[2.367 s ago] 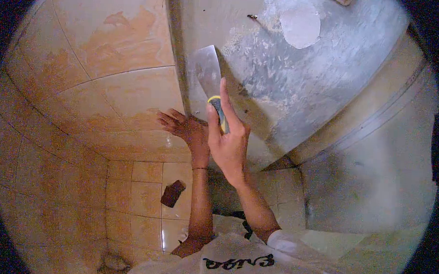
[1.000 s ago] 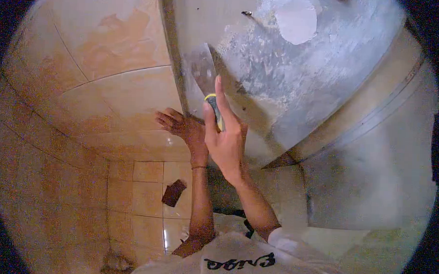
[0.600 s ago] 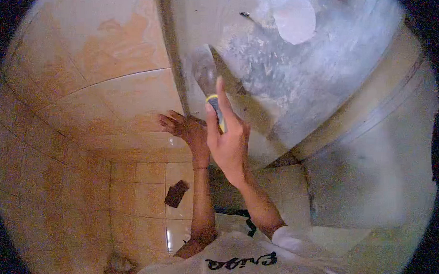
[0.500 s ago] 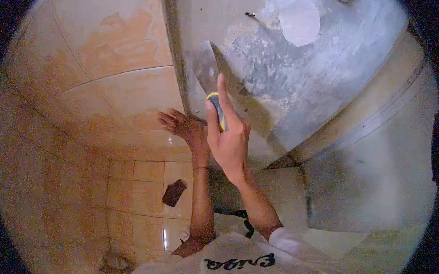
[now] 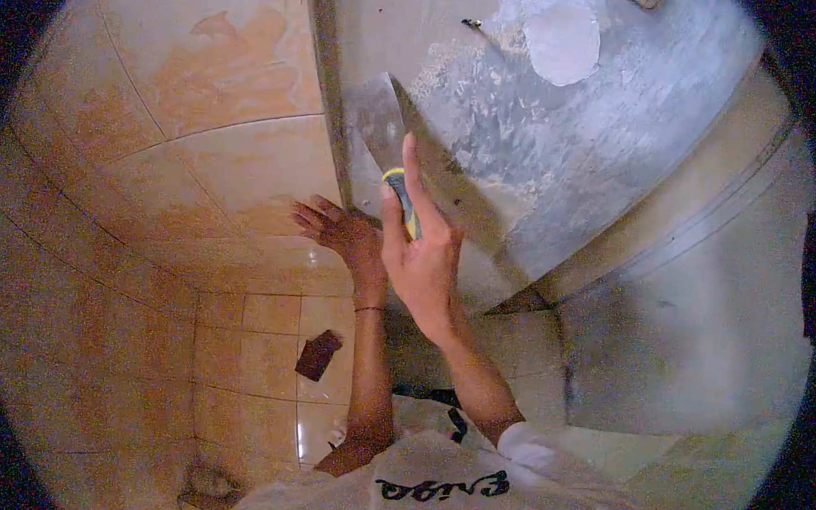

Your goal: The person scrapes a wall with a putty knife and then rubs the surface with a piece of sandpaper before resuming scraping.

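My right hand (image 5: 428, 274) is wrapped round the grey and yellow handle of a putty knife (image 5: 381, 124), index finger stretched along it. Its broad metal blade points up and lies close to the grey wall (image 5: 468, 212), left of a rough, scraped patch (image 5: 502, 123); contact along the blade edge is hard to tell. Lower and to the left, my left hand (image 5: 346, 239) is open, fingers spread at the beige tiles (image 5: 267, 178) beside the corner where tile and grey surface meet. Its palm is partly in shadow.
A white round patch (image 5: 564, 45) marks the upper grey surface, near a small dark fixture (image 5: 471, 23). Below left, a dark brown piece (image 5: 318, 355) lies on the tiled floor (image 5: 270, 340). A ledge (image 5: 688, 211) curves along the right.
The view has shifted slightly. Both hands and the putty knife hold nearly the same place, and the left fingers look a little more spread.
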`<action>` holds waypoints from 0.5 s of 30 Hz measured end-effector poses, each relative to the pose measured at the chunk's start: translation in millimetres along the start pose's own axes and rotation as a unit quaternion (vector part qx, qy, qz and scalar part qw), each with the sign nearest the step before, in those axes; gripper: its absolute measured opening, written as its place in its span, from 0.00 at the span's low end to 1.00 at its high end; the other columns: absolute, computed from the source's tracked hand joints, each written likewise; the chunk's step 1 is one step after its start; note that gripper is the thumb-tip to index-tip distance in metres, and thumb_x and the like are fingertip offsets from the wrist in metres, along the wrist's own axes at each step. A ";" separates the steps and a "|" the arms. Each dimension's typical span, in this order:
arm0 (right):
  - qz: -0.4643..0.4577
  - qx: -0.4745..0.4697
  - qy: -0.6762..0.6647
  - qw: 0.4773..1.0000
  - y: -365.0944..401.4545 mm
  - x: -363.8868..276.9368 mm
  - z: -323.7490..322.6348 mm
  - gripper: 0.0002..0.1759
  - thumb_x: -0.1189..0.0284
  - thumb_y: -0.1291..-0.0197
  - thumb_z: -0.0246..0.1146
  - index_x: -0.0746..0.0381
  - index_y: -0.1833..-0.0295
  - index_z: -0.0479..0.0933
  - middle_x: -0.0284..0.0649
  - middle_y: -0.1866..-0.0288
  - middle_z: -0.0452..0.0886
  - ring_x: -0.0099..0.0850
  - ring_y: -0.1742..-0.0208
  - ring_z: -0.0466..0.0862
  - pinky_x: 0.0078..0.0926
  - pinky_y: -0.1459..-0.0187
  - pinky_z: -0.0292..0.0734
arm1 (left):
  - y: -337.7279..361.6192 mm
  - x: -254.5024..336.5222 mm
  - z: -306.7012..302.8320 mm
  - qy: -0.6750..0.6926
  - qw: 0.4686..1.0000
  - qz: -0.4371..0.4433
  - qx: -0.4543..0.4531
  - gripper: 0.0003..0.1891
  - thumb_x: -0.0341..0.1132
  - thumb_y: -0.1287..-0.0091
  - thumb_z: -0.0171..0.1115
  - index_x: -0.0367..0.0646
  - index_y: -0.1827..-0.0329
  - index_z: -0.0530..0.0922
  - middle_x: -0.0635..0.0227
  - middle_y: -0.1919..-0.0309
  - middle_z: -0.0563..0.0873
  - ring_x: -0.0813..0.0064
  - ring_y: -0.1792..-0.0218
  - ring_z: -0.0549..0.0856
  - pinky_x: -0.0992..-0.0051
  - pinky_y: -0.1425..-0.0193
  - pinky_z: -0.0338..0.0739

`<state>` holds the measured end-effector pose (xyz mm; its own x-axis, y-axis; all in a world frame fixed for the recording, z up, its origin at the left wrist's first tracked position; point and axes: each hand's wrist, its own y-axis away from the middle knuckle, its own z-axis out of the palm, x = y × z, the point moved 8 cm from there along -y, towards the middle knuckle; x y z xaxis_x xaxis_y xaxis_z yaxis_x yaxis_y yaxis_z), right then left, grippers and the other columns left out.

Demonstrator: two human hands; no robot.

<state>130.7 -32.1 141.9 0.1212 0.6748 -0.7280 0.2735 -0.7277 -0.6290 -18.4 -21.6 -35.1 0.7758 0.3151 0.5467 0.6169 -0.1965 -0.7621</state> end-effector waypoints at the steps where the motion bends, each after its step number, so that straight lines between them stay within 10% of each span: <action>1: -0.037 0.023 0.007 0.999 1.1 -4.7 0.5 0.30 0.73 0.25 0.62 0.61 0.20 0.69 0.60 0.38 0.84 0.47 0.51 0.91 0.38 0.53 0.83 | -2.1 -2.7 1.7 -0.005 1.000 -0.008 0.008 0.56 0.54 0.27 0.62 0.42 0.13 0.31 0.34 0.16 0.33 0.30 0.16 0.34 0.34 0.17 0.31; 9: 0.038 -0.009 -0.007 0.999 6.5 11.0 1.0 0.30 0.73 0.25 0.63 0.62 0.20 0.69 0.61 0.37 0.83 0.41 0.46 0.91 0.37 0.50 0.83 | -2.4 8.6 -7.3 0.020 1.000 -0.008 -0.009 0.56 0.54 0.28 0.63 0.40 0.13 0.31 0.33 0.16 0.32 0.28 0.17 0.34 0.31 0.18 0.31; 12: -0.057 0.038 0.025 0.997 7.3 11.4 1.7 0.30 0.73 0.26 0.63 0.62 0.21 0.69 0.59 0.39 0.85 0.36 0.48 0.91 0.35 0.50 0.83 | -6.0 -2.9 0.1 0.128 0.960 -0.205 -0.139 0.56 0.52 0.28 0.63 0.39 0.13 0.31 0.33 0.16 0.31 0.29 0.17 0.33 0.31 0.18 0.29; 15: -0.055 0.034 0.021 0.998 8.3 16.5 5.0 0.30 0.73 0.25 0.63 0.63 0.20 0.69 0.58 0.39 0.86 0.34 0.48 0.90 0.34 0.49 0.83 | -2.3 10.9 -11.7 0.013 1.000 0.014 -0.006 0.58 0.53 0.29 0.64 0.38 0.13 0.30 0.33 0.16 0.30 0.28 0.17 0.33 0.32 0.18 0.29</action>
<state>130.2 -27.6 123.3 0.1334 0.7546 -0.6424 0.2220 -0.6545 -0.7227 -9.8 -28.5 -23.3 0.7957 0.2860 0.5339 0.5964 -0.2163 -0.7730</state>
